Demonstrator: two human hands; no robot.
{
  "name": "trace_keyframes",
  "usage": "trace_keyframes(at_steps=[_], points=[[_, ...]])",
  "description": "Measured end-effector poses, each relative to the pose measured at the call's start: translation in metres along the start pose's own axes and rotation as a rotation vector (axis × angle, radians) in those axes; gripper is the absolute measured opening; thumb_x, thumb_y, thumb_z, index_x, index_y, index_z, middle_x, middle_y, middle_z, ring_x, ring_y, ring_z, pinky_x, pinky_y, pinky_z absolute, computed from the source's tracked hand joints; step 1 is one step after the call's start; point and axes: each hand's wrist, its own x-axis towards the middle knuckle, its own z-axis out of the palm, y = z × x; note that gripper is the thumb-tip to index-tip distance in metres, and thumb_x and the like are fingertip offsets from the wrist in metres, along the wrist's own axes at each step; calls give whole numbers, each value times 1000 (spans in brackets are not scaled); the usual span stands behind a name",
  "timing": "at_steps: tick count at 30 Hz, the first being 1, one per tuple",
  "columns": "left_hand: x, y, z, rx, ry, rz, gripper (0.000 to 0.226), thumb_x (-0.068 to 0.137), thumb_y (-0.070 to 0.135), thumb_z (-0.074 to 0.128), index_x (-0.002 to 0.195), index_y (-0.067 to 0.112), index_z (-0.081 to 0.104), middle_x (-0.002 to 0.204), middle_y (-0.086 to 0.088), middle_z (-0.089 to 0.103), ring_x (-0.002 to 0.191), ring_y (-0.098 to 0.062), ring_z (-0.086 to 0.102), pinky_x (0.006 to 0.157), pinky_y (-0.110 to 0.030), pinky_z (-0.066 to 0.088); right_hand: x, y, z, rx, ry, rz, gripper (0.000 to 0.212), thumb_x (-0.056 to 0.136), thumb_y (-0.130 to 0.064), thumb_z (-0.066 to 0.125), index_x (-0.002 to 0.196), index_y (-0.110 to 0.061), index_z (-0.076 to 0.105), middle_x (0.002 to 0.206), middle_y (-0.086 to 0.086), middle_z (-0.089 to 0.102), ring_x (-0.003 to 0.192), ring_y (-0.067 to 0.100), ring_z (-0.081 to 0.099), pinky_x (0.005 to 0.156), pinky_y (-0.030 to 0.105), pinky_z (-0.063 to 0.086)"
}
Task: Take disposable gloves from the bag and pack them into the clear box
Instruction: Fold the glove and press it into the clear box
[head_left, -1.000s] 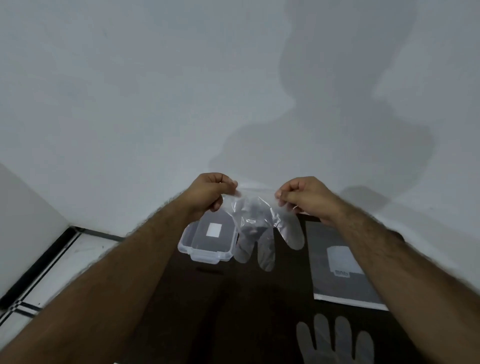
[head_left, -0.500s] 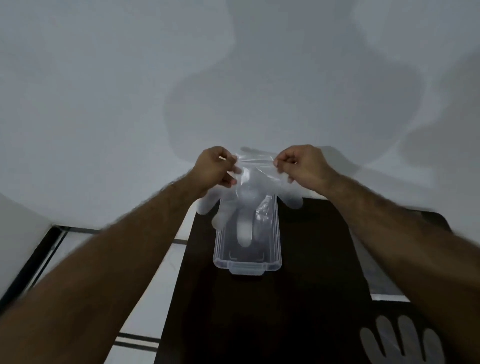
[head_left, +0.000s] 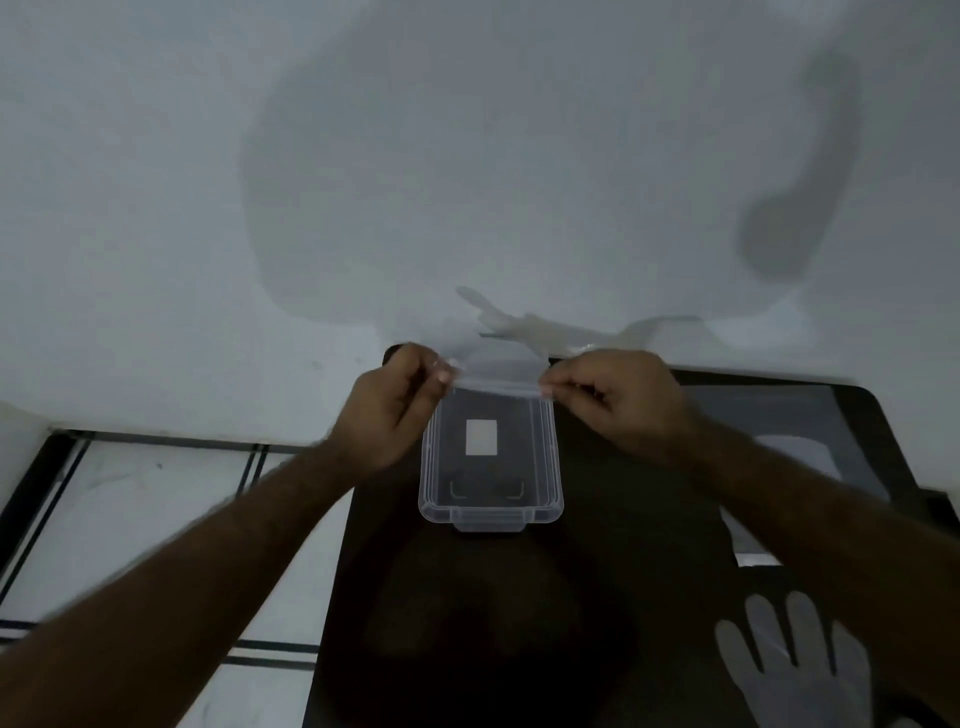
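Observation:
A clear plastic box stands open on the dark table, with a white label showing through its bottom. A thin transparent glove is stretched over the box's far end. My left hand pinches its cuff at the left and my right hand pinches it at the right. The glove's fingers flare away from me, toward the wall. A second clear glove lies flat on the table at the near right. The bag lies at the right, partly behind my right forearm.
The table stands against a pale wall. White floor tiles with dark lines lie to the left of the table. My forearms cross the near left and near right of the view.
My hands have come down with the glove to the box's far rim. The glove's fingers, which hung into the box, now flip away toward the wall.

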Motion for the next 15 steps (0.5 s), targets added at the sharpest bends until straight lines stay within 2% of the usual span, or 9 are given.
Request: trace_keyframes(at_steps=[3,5,7,9,11,15], points=[[-9,-23,12,120,-116,-42,35,111,56,44,115,26,60,106,-2,78,91,-20,77,76,-49,62,-6,16,28,-107,-79,-41,25,106,-34,62,117,-20,79,110,-4,80,99,11,72,88,37,59],[-9,-36,17,238,-155,-14,39,111,54,42,120,23,64,113,3,77,97,-14,73,81,-44,61,-9,26,45,-153,-101,-70,28,106,-36,57,115,-19,78,110,-3,80,99,12,73,89,38,60],[-9,-49,23,351,-199,47,43,111,51,42,123,19,68,115,1,76,101,-16,68,84,-40,59,-12,34,59,-198,-116,-90,25,105,-33,59,110,-18,79,105,-1,81,95,15,75,86,36,60],[-10,-63,28,424,-245,102,41,110,45,46,122,15,71,113,-1,77,100,-19,65,84,-37,55,-12,37,71,-270,-170,-75,21,104,-31,60,105,-20,77,97,-1,80,88,18,75,79,39,62],[-10,-75,33,488,-295,107,40,108,44,48,120,15,72,111,-2,77,100,-21,65,85,-40,54,-11,39,83,-377,-261,-68,19,105,-33,59,103,-23,75,91,-2,77,82,20,73,73,39,61],[-11,-93,41,622,-388,112,42,105,50,45,118,21,74,115,2,76,121,-23,62,103,-47,43,-7,41,105,-539,-405,-136,12,102,-36,64,102,-26,71,90,-5,75,81,17,72,80,36,55]])
